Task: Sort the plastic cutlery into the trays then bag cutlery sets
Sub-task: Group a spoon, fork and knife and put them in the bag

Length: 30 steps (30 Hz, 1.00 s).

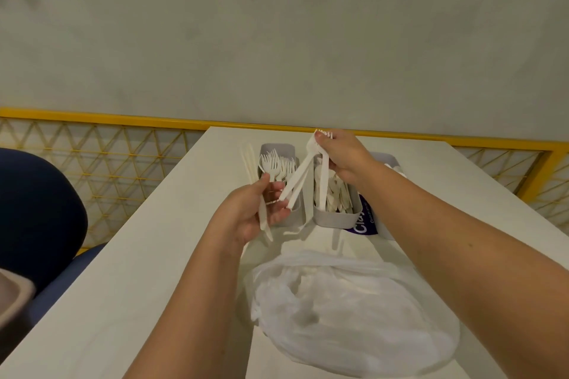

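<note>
My left hand (255,212) grips a white plastic fork (265,194) by its handle, tines up, in front of the fork tray (267,148). My right hand (341,154) pinches a bunch of white plastic cutlery (300,175) near the heads, above the trays; the handles fan down toward my left fingers. The middle tray (335,217) holds several white knives or spoons. A third tray (389,160) is partly hidden behind my right forearm. A translucent plastic bag (354,311) with more cutlery lies on the white table (147,255) near me.
Two loose white sticks (248,160) lie left of the fork tray. A purple package (363,221) sits between the middle and right trays. A blue chair (37,212) stands to the left. A yellow railing (107,120) runs behind the table.
</note>
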Each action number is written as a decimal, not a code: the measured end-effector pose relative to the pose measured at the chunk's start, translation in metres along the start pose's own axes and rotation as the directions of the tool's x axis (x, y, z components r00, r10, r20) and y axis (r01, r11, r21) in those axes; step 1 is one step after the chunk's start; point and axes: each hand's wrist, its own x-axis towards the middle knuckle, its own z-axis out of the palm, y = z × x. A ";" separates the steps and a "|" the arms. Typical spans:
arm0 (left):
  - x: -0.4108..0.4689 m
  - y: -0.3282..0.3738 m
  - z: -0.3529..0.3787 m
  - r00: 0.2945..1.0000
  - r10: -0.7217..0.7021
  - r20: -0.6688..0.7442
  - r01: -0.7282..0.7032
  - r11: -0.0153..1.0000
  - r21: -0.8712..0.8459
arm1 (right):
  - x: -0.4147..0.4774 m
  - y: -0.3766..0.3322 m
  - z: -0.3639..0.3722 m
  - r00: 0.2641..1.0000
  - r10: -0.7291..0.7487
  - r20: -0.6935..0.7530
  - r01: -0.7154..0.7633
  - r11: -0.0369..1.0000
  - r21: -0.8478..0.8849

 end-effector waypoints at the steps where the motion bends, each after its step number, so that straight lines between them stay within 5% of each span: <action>1: 0.000 0.003 -0.006 1.000 0.007 -0.019 -0.008 1.000 -0.015 | 0.007 0.000 0.004 1.000 0.001 -0.002 -0.001 0.999 -0.047; 9: -0.004 0.016 -0.019 0.999 0.010 0.041 -0.004 0.992 -0.130 | 0.057 0.010 0.050 0.999 0.029 0.046 0.001 0.842 -0.540; 19: -0.005 0.015 -0.020 0.994 -0.035 0.099 0.057 0.973 -0.224 | 0.071 0.042 0.070 0.990 -0.103 -0.093 -0.007 0.629 -0.777; 21: -0.004 0.013 -0.020 0.987 -0.053 0.150 0.090 0.964 -0.250 | 0.067 0.037 0.066 0.986 -0.155 -0.057 0.062 0.670 -0.740; 24: -0.004 0.012 -0.018 0.974 -0.043 0.222 0.106 0.954 -0.281 | 0.051 0.019 0.060 0.987 -0.152 0.048 0.156 0.865 -0.477; 30: -0.009 0.011 -0.010 0.960 0.005 0.279 0.050 0.980 -0.191 | -0.005 -0.004 0.045 0.919 -0.004 0.393 0.023 0.999 -0.044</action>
